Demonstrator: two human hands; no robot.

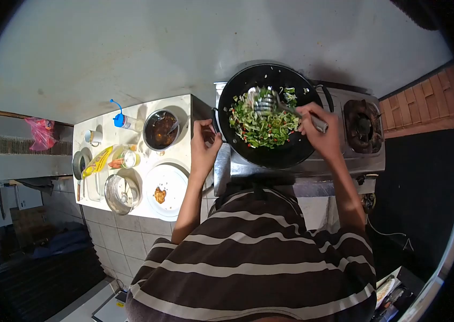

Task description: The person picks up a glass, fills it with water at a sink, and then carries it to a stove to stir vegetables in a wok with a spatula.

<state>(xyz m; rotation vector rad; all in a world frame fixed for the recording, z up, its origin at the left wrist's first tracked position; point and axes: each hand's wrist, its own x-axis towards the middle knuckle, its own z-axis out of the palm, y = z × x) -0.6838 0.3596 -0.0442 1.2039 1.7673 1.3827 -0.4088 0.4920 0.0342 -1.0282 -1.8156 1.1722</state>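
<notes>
A black wok (270, 157) sits on the stove and holds chopped green leaves with small red and white pieces (264, 131). My right hand (318, 126) is closed around the handle of a metal slotted spatula (263, 102), whose head rests among the greens. At the wok's left side, my left hand (205, 145) has its fingers bent round the wok's handle (215, 121), which they partly cover.
Left of the stove, a white counter (187, 107) bears a pot of dark sauce (161, 130), a white plate with food scraps (167, 188), a metal bowl (122, 191), a blue-capped bottle (122, 121), jars and a mug (94, 137). A second burner (363, 126) lies right of the wok.
</notes>
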